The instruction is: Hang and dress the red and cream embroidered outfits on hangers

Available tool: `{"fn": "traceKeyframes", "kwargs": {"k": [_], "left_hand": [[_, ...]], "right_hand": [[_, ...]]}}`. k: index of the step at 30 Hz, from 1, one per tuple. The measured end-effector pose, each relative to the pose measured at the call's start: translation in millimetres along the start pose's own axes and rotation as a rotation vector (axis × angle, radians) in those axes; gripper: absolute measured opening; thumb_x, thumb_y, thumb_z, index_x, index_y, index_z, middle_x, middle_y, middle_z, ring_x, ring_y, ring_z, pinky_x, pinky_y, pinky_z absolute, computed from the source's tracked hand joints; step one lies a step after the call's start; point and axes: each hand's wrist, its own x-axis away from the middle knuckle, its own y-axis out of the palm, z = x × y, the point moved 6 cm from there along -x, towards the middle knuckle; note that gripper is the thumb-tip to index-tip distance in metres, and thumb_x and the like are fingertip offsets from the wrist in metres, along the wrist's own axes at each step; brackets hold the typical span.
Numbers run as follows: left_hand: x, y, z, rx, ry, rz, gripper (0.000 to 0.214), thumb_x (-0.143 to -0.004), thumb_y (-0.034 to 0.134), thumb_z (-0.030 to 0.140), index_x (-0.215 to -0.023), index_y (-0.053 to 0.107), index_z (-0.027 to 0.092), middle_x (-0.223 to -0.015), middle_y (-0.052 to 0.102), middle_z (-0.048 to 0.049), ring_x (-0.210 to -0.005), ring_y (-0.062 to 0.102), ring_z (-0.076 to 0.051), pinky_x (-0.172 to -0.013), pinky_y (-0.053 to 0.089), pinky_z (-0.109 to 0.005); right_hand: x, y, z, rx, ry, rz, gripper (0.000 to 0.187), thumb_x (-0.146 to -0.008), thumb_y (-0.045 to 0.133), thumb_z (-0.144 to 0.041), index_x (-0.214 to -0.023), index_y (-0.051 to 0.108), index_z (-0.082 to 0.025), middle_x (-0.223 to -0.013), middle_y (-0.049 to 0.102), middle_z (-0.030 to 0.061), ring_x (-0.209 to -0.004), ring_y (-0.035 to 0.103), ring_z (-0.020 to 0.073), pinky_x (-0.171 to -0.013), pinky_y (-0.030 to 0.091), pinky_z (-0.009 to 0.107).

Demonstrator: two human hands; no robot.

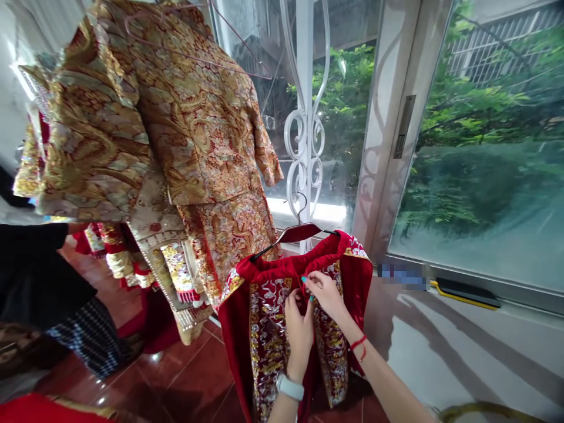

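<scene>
A red velvet embroidered jacket [233, 346] hangs on a dark hanger [302, 233] hooked to white scrolled ironwork. Both my hands are at the jacket's front opening, just below the neckline. My left hand [299, 320], with a pale watch on its wrist, has bent fingers closed at the opening's edge. My right hand [326, 292], with a red string bracelet on its wrist, pinches at the same spot from the right. Whatever lies between the fingertips is too small to make out; a fastening or the fabric edge cannot be told apart.
Gold embroidered garments [198, 129] hang close on the left, with a pink wire hanger [194, 56] before the upper one. White ironwork [304, 135] stands behind the jacket, with windows [484, 147] to the right. A black-and-yellow object [467, 292] lies on the sill. Someone in dark clothing [44, 276] is at left.
</scene>
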Motion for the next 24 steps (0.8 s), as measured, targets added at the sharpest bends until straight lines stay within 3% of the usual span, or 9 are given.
{"fn": "traceKeyframes", "kwargs": {"k": [3, 6, 8, 10, 14, 18, 21, 24], "left_hand": [[-8, -2.8, -7, 0.114, -0.085, 0.009, 0.022, -0.082, 0.057, 0.039, -0.088, 0.06, 0.018, -0.094, 0.059, -0.0084, -0.094, 0.056, -0.025, -0.091, 0.045, -0.043], [2, -16.2, -6, 0.366, -0.126, -0.097, 0.031, -0.08, 0.061, 0.05, -0.079, 0.058, 0.02, -0.085, 0.058, -0.0039, -0.084, 0.057, -0.02, -0.083, 0.048, -0.034], [23, -22.1, -13, 0.533, -0.256, -0.156, 0.037, -0.08, 0.06, 0.058, -0.08, 0.057, 0.021, -0.076, 0.056, 0.0006, -0.068, 0.054, -0.014, -0.067, 0.048, -0.027], [50, -26.1, -27, 0.592, -0.445, -0.127, 0.045, -0.076, 0.062, 0.065, -0.087, 0.059, 0.022, -0.075, 0.056, 0.0012, -0.06, 0.051, -0.012, -0.057, 0.046, -0.024], [92, -27.2, -49, 0.643, -0.697, -0.084, 0.074, -0.056, 0.073, 0.073, -0.107, 0.063, 0.021, -0.085, 0.063, -0.0043, -0.061, 0.053, -0.013, -0.052, 0.042, -0.024], [96, -34.0, -35, 0.768, -0.66, -0.138, 0.07, -0.054, 0.075, 0.074, -0.097, 0.066, 0.019, -0.068, 0.053, 0.0015, -0.049, 0.039, -0.006, -0.043, 0.03, -0.019], [96, -42.2, -22, 0.755, -0.638, -0.147, 0.07, -0.052, 0.078, 0.071, -0.098, 0.067, 0.019, -0.069, 0.053, 0.0013, -0.052, 0.039, -0.006, -0.046, 0.031, -0.019], [97, -44.1, -21, 0.707, -0.607, -0.216, 0.067, -0.054, 0.076, 0.072, -0.096, 0.068, 0.019, -0.069, 0.054, 0.0006, -0.053, 0.04, -0.007, -0.049, 0.034, -0.021]], "right_hand": [[3, 5, 5, 0.016, -0.037, -0.008, 0.022, -0.078, 0.058, -0.039, -0.069, 0.05, -0.021, -0.066, 0.055, -0.0019, -0.065, 0.052, 0.0164, -0.065, 0.043, 0.029], [22, -3, 3, 0.011, -0.013, 0.027, 0.019, -0.081, 0.056, -0.039, -0.077, 0.052, -0.021, -0.072, 0.054, -0.0012, -0.066, 0.052, 0.0164, -0.063, 0.044, 0.028], [39, -11, -2, 0.015, -0.001, 0.164, 0.017, -0.081, 0.057, -0.039, -0.084, 0.053, -0.022, -0.079, 0.057, 0.0004, -0.068, 0.054, 0.0168, -0.065, 0.045, 0.029], [52, -9, -6, -0.036, 0.019, 0.218, 0.017, -0.083, 0.056, -0.038, -0.09, 0.055, -0.023, -0.081, 0.059, 0.0012, -0.067, 0.056, 0.0173, -0.064, 0.047, 0.03], [58, 15, 5, -0.229, 0.11, 0.063, 0.015, -0.079, 0.058, -0.037, -0.079, 0.056, -0.022, -0.067, 0.057, -0.0003, -0.057, 0.056, 0.0173, -0.053, 0.047, 0.03], [57, 8, 24, -0.509, 0.106, 0.266, 0.031, -0.069, 0.072, -0.043, -0.073, 0.049, -0.023, -0.09, 0.065, 0.0035, -0.073, 0.065, 0.0196, -0.061, 0.055, 0.032], [52, 22, 31, -0.468, 0.2, 0.162, 0.045, -0.058, 0.08, -0.053, -0.076, 0.055, -0.021, -0.078, 0.064, 0.0043, -0.061, 0.064, 0.02, -0.053, 0.055, 0.034], [43, 37, 23, -0.311, 0.205, 0.09, 0.049, -0.059, 0.077, -0.061, -0.073, 0.059, -0.018, -0.063, 0.062, 0.0043, -0.052, 0.059, 0.0196, -0.046, 0.051, 0.033]]}}
